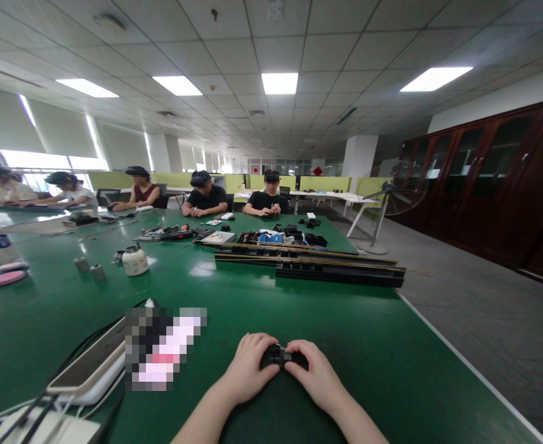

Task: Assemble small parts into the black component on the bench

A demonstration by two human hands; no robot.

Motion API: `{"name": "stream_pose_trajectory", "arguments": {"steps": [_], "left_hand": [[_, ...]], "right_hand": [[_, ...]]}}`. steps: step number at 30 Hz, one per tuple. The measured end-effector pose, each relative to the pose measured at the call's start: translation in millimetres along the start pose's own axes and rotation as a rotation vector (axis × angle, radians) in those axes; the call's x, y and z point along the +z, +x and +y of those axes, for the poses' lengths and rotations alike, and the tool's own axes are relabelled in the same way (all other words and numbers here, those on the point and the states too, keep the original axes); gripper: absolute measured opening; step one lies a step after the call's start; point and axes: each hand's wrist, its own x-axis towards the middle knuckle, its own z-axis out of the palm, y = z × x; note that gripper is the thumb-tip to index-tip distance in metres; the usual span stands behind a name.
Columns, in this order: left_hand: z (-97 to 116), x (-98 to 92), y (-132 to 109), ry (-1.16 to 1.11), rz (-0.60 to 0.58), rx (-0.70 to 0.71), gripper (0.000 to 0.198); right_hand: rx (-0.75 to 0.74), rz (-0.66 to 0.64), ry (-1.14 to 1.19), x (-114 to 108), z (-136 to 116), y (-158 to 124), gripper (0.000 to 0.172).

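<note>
Low over the green table (234, 314), both of my hands meet around a small black plastic part (278, 356). My left hand (251, 362) grips its left side between thumb and fingers. From the right, my right hand (309, 368) pinches the other side, thumb and fingertips close to those of the left. A small shiny bit shows on the part between the fingertips. Much of the part is covered by the fingers, and its exact kind cannot be made out.
Left of my hands lie a phone (89, 357) and several cables. Beyond are long black rails (340, 273) with thin brass-coloured rods, a white jar (135, 260), a pink lid (7, 279) and assorted tools (174, 233). Several people sit around; a fan (384, 203) stands right.
</note>
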Motion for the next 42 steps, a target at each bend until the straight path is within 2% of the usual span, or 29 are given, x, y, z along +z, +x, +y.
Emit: {"name": "stream_pose_trajectory", "arguments": {"steps": [5,9,17,23,34,42], "left_hand": [[0,-1.2,0,0.004,-0.007,-0.008,0.034],[1,-2.3,0,0.011,-0.022,-0.013,0.034],[2,-1.3,0,-0.005,-0.014,-0.019,0.035],[6,-4.5,0,-0.004,-0.028,-0.033,0.034],[3,-1.9,1,-0.002,-0.014,-0.022,0.035],[-2,2.2,0,0.008,0.005,0.002,0.035]], "right_hand": [[0.082,0.028,0.143,-1,6,4,0.02],[0.089,0.045,0.281,-1,15,8,0.02],[0.159,0.139,0.61,-2,25,12,0.032],[0.227,0.207,0.724,-4,30,13,0.036],[0.31,0.297,0.955,-12,26,12,0.036],[0.369,0.316,1.131,-15,24,13,0.035]]}}
